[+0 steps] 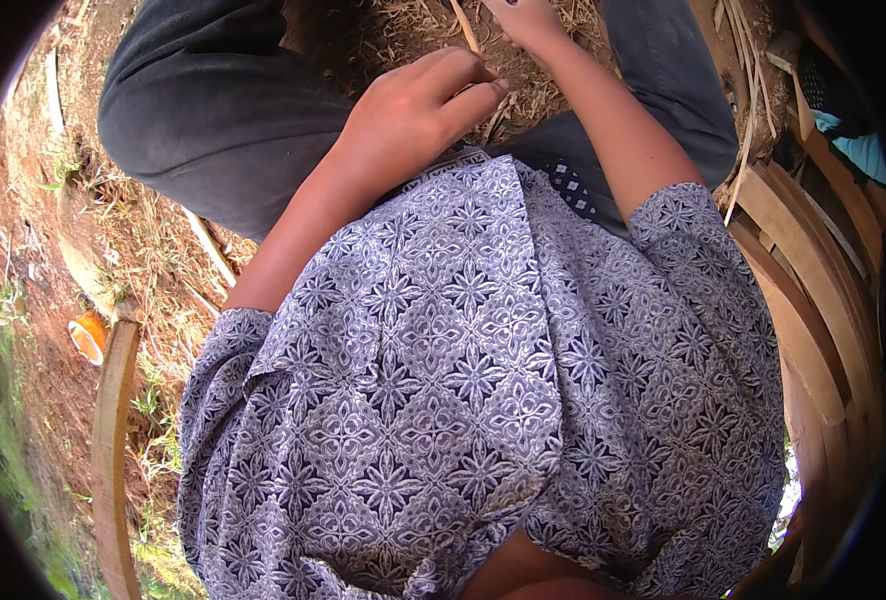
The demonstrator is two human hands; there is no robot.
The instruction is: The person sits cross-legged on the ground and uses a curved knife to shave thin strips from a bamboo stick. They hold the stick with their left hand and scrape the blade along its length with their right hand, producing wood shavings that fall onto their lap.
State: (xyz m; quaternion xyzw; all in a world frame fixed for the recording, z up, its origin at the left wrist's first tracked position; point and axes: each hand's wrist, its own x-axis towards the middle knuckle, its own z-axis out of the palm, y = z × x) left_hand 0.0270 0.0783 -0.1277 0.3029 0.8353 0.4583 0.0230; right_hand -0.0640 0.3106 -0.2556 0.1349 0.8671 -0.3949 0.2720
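Note:
My left hand [418,105] is closed, its thumb and fingers pinching the near end of a thin, light-brown strip of wood or bamboo [466,27]. The strip runs up past the top edge of the view, so its far end is hidden. Just to the right, my right hand [529,22] is partly cut off by the top edge. Its fingers look curled, with a small dark bit showing between them; what it holds cannot be made out. Both hands are above the ground between my bent legs in dark trousers [233,110].
Dry shavings [403,22] cover the soil between my legs. Several curved wooden pieces [813,270] are stacked close on my right. On my left lie a long wooden piece [113,450] and an orange round object [89,337]. Thin loose strips [753,90] lie beyond my right knee.

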